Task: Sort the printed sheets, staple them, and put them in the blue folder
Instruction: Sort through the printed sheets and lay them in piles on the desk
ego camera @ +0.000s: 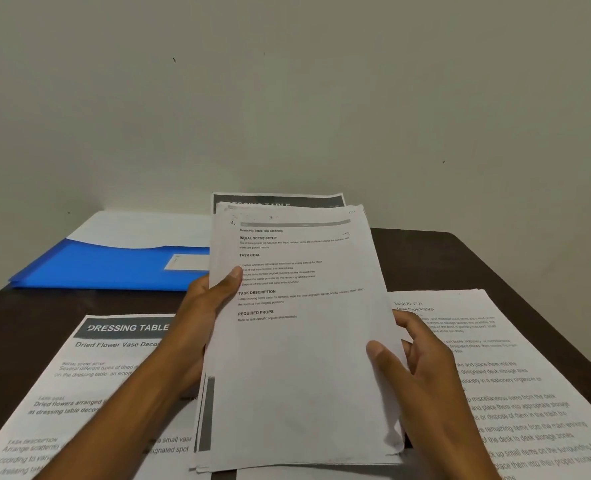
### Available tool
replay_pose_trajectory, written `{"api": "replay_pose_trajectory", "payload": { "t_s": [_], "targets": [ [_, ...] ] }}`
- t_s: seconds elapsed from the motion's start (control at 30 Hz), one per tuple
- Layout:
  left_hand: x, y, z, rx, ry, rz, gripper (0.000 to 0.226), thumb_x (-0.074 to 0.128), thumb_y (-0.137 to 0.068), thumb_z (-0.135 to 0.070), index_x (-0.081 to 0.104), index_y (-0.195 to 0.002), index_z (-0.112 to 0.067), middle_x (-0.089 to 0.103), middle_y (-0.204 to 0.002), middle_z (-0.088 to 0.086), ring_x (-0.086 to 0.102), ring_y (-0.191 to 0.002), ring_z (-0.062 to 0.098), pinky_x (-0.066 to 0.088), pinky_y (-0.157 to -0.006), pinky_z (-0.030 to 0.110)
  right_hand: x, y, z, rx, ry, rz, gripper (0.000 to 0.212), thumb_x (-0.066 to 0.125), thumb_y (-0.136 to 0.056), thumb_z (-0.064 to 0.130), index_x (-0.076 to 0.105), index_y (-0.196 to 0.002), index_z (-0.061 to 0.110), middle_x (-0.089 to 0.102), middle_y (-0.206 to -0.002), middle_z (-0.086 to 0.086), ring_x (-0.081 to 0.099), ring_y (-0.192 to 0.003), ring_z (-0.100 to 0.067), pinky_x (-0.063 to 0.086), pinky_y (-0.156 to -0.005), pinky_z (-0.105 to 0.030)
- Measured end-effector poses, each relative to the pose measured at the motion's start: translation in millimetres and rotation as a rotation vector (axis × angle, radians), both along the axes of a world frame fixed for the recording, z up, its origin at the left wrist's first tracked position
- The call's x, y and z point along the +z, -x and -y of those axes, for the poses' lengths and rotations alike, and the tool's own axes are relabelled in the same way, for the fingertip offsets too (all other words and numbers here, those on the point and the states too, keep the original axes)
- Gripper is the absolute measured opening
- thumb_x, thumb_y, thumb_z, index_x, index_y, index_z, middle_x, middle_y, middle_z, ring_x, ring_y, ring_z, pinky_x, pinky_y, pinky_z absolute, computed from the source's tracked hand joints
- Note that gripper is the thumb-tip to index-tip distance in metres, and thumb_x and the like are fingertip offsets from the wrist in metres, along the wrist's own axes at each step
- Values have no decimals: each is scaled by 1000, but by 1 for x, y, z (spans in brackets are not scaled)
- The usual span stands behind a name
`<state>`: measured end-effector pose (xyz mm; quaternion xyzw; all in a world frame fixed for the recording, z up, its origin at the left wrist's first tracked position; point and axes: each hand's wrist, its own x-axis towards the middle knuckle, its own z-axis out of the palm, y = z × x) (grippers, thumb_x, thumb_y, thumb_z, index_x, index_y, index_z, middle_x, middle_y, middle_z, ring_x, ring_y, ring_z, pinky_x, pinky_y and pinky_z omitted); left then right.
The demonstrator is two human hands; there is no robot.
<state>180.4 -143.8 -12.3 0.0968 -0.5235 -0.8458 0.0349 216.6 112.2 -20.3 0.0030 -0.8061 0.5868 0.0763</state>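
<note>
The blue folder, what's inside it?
White sheets stick out of the blue folder at its far edge. The cover hides the rest, so the contents stay unknown.

Both forearms bare, no sleeves in view. Left hand (204, 317) & right hand (422, 362): no rings, watch or gloves seen. Fingers (379, 355) w/ short nails; thumbnail plain, unpainted.

Both hands hold a stack of printed sheets (301, 341) upright: the left hand (204, 306) grips its left edge, the right hand (415, 358) its right edge. A blue folder (114, 268) lies beyond the left hand. More printed pages lie under each forearm, one pile (90, 386) left, one (515, 375) right.
</note>
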Motion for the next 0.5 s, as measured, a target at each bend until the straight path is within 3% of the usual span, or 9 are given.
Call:
{"api": "replay_pose_trajectory", "payload": {
  "t_s": [0.1, 0.2, 0.27, 0.33, 0.37, 0.43, 0.5],
  "targets": [
    [2, -2, 0, -43, -80, 7, 36, 62, -100, -34, 66, -132, -20, 78, -117, 15, 77, -102, 38, 66, -76, 53, -1, 1, 1, -8, 105, -8, 30, 62, -104, 25, 62, -129, 41, 75, -117, 19, 74, -106, -10, 60, -97, -50],
    [3, 0, 2, 3, -50, -8, 34, 59, -103, -31, 68, -130, -12, 77, -119, 17, 78, -100, 37, 66, -78, 51, 2, -1, 1, -77, 83, -39, 53, 55, -98, 62, 49, -147, 43, 61, -142, 18, 60, -131, -13, 49, -112, -52],
    [5, 2, 12, 36, -77, -40, 30, 58, -103, -29, 69, -125, -11, 77, -119, 17, 78, -97, 36, 67, -77, 49, 5, -2, -8, -154, -42, -62, 64, 44, -89, 74, 47, -143, 41, 61, -137, 17, 60, -124, -14, 51, -108, -53],
    [7, 4, 31, 90, -146, -43, 36, 62, -99, -34, 66, -128, -14, 74, -127, 15, 75, -107, 37, 65, -85, 51, 8, -4, -19, -192, -128, -34, 66, 40, -90, 78, 48, -141, 36, 62, -135, 14, 61, -121, -16, 51, -107, -53],
    [7, 5, 42, 123, -189, -46, 43, 63, -97, -37, 65, -133, -15, 72, -133, 14, 71, -114, 36, 62, -90, 51, 10, -6, -24, -191, -148, -15, 65, 42, -93, 77, 51, -140, 34, 64, -134, 13, 62, -120, -17, 51, -107, -54],
    [11, 5, 60, 200, -265, -67, 46, 62, -99, -39, 64, -139, -17, 67, -140, 12, 69, -122, 33, 59, -99, 52, 10, -9, -34, -165, -176, 28, 43, 53, -98, 59, 62, -130, 32, 71, -123, 14, 68, -109, -15, 56, -99, -51],
    [16, 2, 71, 258, -316, -84, 35, 56, -104, -37, 68, -132, -20, 70, -135, 8, 73, -113, 26, 60, -99, 48, 10, -13, -42, -135, -232, 44, 19, 61, -98, 43, 71, -111, 33, 76, -104, 18, 71, -95, -13, 59, -90, -48]
  ]
}}
